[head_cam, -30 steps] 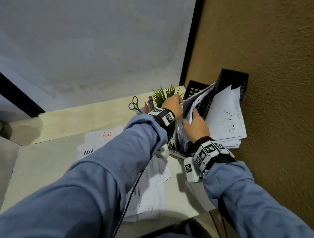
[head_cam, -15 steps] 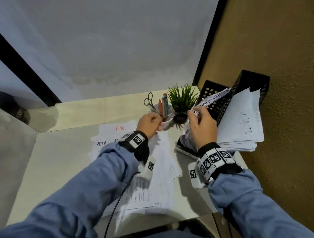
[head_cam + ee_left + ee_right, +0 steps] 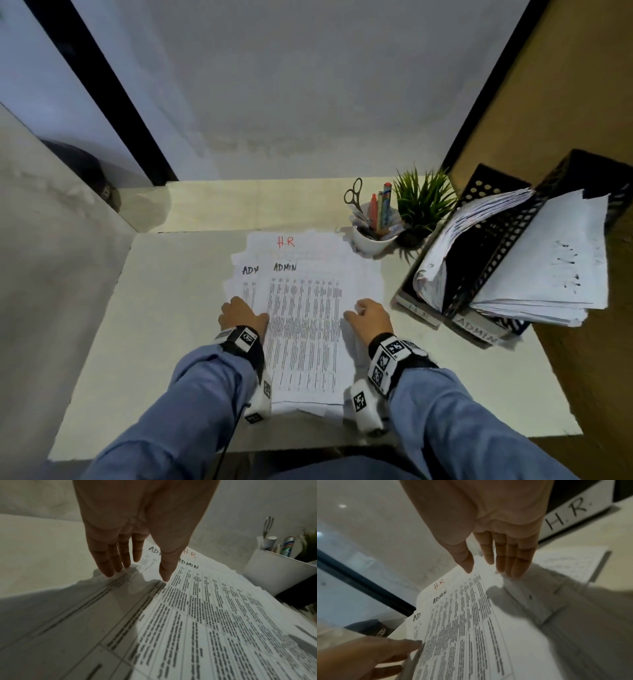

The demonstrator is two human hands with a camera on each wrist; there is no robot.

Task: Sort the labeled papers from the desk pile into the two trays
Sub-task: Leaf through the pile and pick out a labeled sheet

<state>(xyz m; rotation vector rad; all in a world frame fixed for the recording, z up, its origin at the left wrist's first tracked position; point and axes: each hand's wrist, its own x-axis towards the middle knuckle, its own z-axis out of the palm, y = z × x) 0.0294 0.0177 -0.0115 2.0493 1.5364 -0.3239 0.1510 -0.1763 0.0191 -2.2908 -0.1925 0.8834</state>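
Note:
A pile of printed papers (image 3: 305, 329) lies mid-desk. Its top sheet reads ADMIN (image 3: 285, 267); sheets marked ADM and H.R (image 3: 286, 242) peek out beneath. My left hand (image 3: 239, 310) rests at the top sheet's left edge, fingers straight, with its thumb tip (image 3: 164, 578) on the edge. At the sheet's right edge my right hand (image 3: 366, 313) lies, its straight fingertips (image 3: 515, 573) touching the paper. Neither hand holds anything. Two black mesh trays stand at the right. The H.R tray (image 3: 493, 186) and the ADMIN tray (image 3: 582, 168) each hold a stack of sheets.
A white cup (image 3: 373, 240) with scissors and pens and a small green plant (image 3: 423, 202) stand behind the pile, left of the trays. A brown wall runs along the right. Bare desk (image 3: 164, 325) lies left of the pile.
Both hands left the trays and came back to the pile, the left first, then the right. They now rest at either side of the top ADMIN sheet.

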